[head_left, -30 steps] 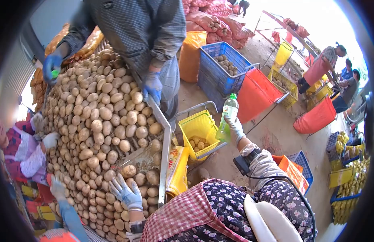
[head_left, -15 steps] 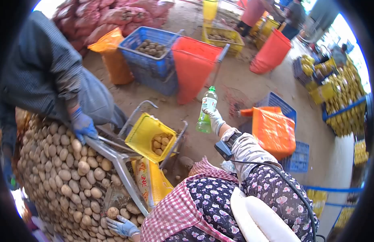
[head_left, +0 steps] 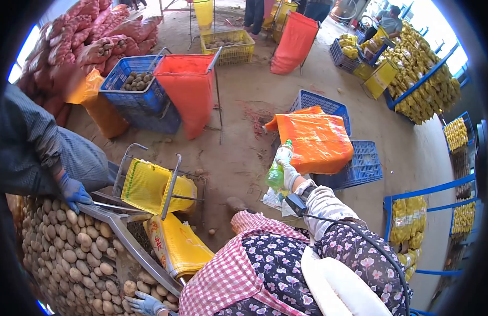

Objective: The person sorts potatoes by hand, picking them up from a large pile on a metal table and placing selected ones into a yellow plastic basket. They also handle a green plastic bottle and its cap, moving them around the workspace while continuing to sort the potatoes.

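Note:
In the head view my right hand [head_left: 286, 157], in a pale glove, is wrapped around the upper part of a green plastic bottle [head_left: 275, 178]. The bottle leans slightly, cap upward, in front of an orange plastic bag [head_left: 312, 141] draped over a blue crate. My left hand [head_left: 145, 304], in a blue-and-white glove, lies with fingers spread on potatoes [head_left: 70, 256] heaped behind a metal rim [head_left: 125, 235]. Beside that rim are folded yellow bags [head_left: 180, 245] and a yellow mesh bag [head_left: 149, 187] hung on a metal frame.
At left a co-worker's blue-gloved hand [head_left: 74, 192] rests at the metal rim. Blue crates [head_left: 359, 163] stand at right, with a red bag [head_left: 185, 89] on a stand farther back. Pink sacks [head_left: 91, 39] are piled far left; filled yellow bags [head_left: 417, 73] are stacked far right.
The view has swung to the right. My right hand has lowered the bottle and brought it closer to the orange bag. My left hand remains on the potatoes.

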Demonstrator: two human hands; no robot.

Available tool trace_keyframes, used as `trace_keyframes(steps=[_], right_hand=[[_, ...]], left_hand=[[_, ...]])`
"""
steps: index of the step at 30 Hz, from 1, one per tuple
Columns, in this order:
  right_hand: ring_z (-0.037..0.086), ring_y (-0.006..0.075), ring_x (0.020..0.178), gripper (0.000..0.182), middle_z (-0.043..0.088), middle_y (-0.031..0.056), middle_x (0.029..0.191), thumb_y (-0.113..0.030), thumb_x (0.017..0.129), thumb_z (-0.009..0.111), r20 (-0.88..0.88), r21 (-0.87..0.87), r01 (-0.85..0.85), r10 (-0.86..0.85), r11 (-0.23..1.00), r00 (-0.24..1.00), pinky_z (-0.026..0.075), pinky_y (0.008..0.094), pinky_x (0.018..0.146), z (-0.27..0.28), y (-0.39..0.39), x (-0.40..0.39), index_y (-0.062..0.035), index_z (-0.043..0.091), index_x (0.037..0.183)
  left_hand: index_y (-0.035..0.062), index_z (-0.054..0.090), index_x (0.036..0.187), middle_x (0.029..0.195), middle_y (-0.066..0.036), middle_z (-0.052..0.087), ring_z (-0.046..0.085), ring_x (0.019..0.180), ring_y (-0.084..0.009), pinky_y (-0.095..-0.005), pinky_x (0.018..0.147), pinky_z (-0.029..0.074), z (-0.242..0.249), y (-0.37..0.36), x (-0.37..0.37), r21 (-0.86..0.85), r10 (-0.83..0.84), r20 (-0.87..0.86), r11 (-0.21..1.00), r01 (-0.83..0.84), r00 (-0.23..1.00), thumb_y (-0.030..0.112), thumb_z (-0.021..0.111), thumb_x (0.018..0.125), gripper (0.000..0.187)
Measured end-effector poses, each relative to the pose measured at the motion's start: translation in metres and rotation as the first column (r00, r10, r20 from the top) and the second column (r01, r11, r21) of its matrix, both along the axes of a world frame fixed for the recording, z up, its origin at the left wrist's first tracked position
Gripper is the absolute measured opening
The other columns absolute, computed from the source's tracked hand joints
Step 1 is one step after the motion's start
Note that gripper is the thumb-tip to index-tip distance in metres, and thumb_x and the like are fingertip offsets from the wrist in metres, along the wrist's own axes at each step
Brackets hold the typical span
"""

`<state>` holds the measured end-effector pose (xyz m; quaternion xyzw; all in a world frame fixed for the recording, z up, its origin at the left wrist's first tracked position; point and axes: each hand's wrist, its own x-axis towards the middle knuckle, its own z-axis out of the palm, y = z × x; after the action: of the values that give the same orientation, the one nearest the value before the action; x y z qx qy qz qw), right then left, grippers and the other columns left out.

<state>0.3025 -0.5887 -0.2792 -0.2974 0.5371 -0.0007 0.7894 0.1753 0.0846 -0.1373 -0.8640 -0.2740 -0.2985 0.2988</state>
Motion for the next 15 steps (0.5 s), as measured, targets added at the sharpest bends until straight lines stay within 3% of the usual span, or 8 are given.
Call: trace_keyframes(steps=[4, 7, 10, 11, 12, 13, 14, 15], right_hand=[[0.062, 0.0289, 0.070, 0.039, 0.064, 0.0078, 0.083, -0.043, 0.079, 0.072, -0.042, -0.056, 0.115, -0.117, 0.992, 0.992, 0.052, 0.0487, 0.069, 0.016, -0.025, -0.005, -0.0130, 0.059, 0.099], [0.063, 0.0237, 0.078, 0.042, 0.063, 0.0053, 0.091, -0.039, 0.079, 0.073, 0.036, -0.052, 0.234, -0.232, 0.971, 0.972, 0.053, 0.0439, 0.072, 0.014, -0.050, 0.000, -0.0142, 0.057, 0.110], [0.061, 0.0223, 0.082, 0.044, 0.061, 0.0026, 0.094, -0.041, 0.083, 0.069, 0.155, -0.253, 0.378, -0.348, 0.891, 0.924, 0.052, 0.0388, 0.076, -0.001, -0.115, 0.023, -0.0135, 0.056, 0.115], [0.059, 0.0205, 0.079, 0.045, 0.059, 0.0011, 0.092, -0.047, 0.086, 0.063, 0.412, -0.170, 0.468, -0.369, 0.867, 0.833, 0.052, 0.0379, 0.074, 0.022, -0.143, 0.035, -0.0135, 0.056, 0.116], [0.057, 0.0188, 0.076, 0.049, 0.057, 0.0012, 0.089, -0.053, 0.088, 0.059, 0.457, -0.189, 0.491, -0.366, 0.850, 0.810, 0.051, 0.0357, 0.070, 0.033, -0.182, 0.046, -0.0137, 0.056, 0.116], [0.059, 0.0178, 0.078, 0.054, 0.059, 0.0039, 0.094, -0.055, 0.087, 0.059, 0.861, -0.067, 0.304, -0.098, 0.950, 0.499, 0.052, 0.0346, 0.067, -0.003, -0.260, 0.053, -0.0118, 0.054, 0.118], [0.061, 0.0214, 0.081, 0.062, 0.061, 0.0076, 0.098, -0.060, 0.083, 0.061, 0.523, -0.097, 0.610, -0.481, 0.787, 0.704, 0.053, 0.0347, 0.066, 0.038, -0.275, 0.071, -0.0104, 0.054, 0.119], [0.063, 0.0265, 0.085, 0.077, 0.061, 0.0113, 0.104, -0.066, 0.078, 0.063, 0.130, -0.533, 0.509, -0.529, 0.676, 0.838, 0.055, 0.0383, 0.069, 0.117, -0.247, 0.081, -0.0070, 0.049, 0.125]], left_hand=[[0.0051, 0.057, 0.123, 0.102, -0.018, 0.063, 0.060, 0.088, -0.0373, -0.0509, 0.069, 0.051, -0.002, 0.009, -0.001, 0.093, -0.058, -0.021, 0.994, 0.060, 0.998, 0.049, 0.053, 0.089, 0.055], [0.0092, 0.058, 0.123, 0.112, -0.019, 0.061, 0.059, 0.097, -0.0378, -0.0526, 0.076, 0.049, -0.024, 0.032, -0.007, 0.015, -0.033, -0.014, 0.999, 0.033, 0.999, 0.047, 0.052, 0.090, 0.051], [0.0103, 0.035, 0.141, 0.142, -0.024, 0.038, 0.038, 0.129, -0.0414, -0.0683, 0.098, 0.031, -0.053, 0.070, -0.019, -0.364, -0.069, 0.016, 0.929, 0.070, 0.997, 0.053, 0.052, 0.089, 0.070], [0.0091, 0.037, 0.140, 0.141, -0.024, 0.040, 0.039, 0.128, -0.0411, -0.0659, 0.099, 0.031, -0.053, 0.068, -0.021, -0.391, -0.061, 0.019, 0.918, 0.064, 0.998, 0.052, 0.052, 0.090, 0.068], [0.0078, 0.038, 0.139, 0.139, -0.024, 0.041, 0.040, 0.127, -0.0408, -0.0636, 0.099, 0.032, -0.053, 0.060, -0.020, -0.374, -0.038, 0.016, 0.926, 0.042, 0.999, 0.051, 0.051, 0.090, 0.066], [0.0065, 0.039, 0.137, 0.137, -0.025, 0.042, 0.041, 0.126, -0.0405, -0.0612, 0.099, 0.033, -0.052, 0.054, -0.019, -0.356, -0.018, 0.015, 0.934, 0.022, 1.000, 0.050, 0.051, 0.091, 0.065], [0.0053, 0.040, 0.136, 0.136, -0.025, 0.044, 0.042, 0.125, -0.0402, -0.0589, 0.099, 0.034, -0.053, 0.051, -0.019, -0.346, -0.001, 0.012, 0.938, 0.005, 1.000, 0.049, 0.050, 0.092, 0.063], [0.0040, 0.042, 0.135, 0.134, -0.025, 0.045, 0.043, 0.123, -0.0399, -0.0566, 0.100, 0.035, -0.051, 0.044, -0.018, -0.342, 0.015, 0.013, 0.940, -0.009, 1.000, 0.048, 0.050, 0.092, 0.062]])
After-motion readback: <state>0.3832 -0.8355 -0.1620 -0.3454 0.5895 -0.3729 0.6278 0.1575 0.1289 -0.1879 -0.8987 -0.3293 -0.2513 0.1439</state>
